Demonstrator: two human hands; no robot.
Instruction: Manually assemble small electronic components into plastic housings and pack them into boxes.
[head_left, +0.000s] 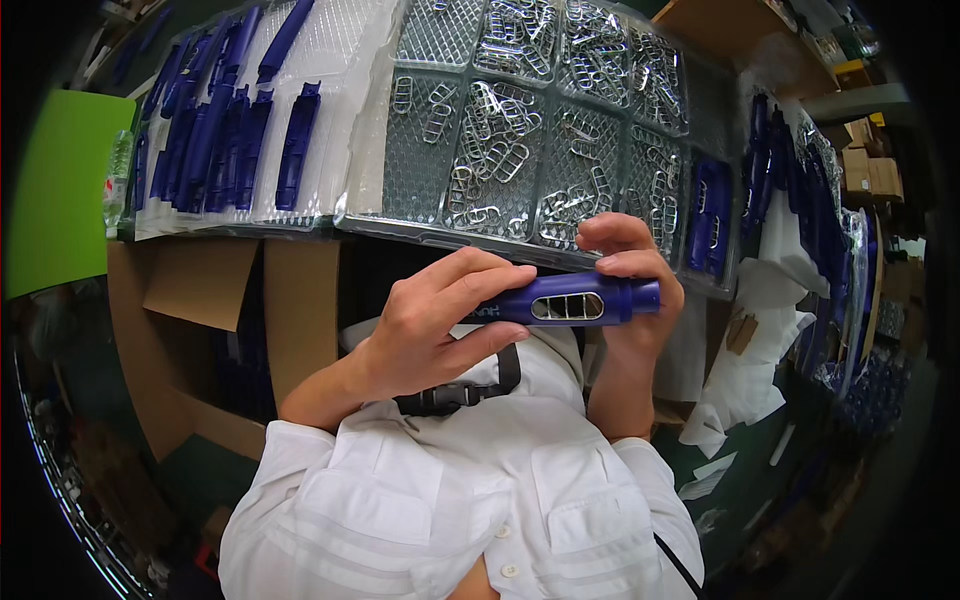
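Steadying the blue casing (570, 282) at frame centre | our left hand (425, 315) pinches its left end — likely leaving the silver insert (568, 307) uncovered | our right hand (652, 264), visible fingers spread, backs its right end | clip tray (418, 190), upper centre — probably for easy reach

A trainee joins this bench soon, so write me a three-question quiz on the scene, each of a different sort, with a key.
1. True or false: the left hand is clear of the blue tube.
2. The small pieces heaped in the tray are: A) wooden; B) metal; C) paper.
3. Fill in: the bright green board shows toward the picture's ___ edge.
Key: 1. False; 2. B; 3. left.
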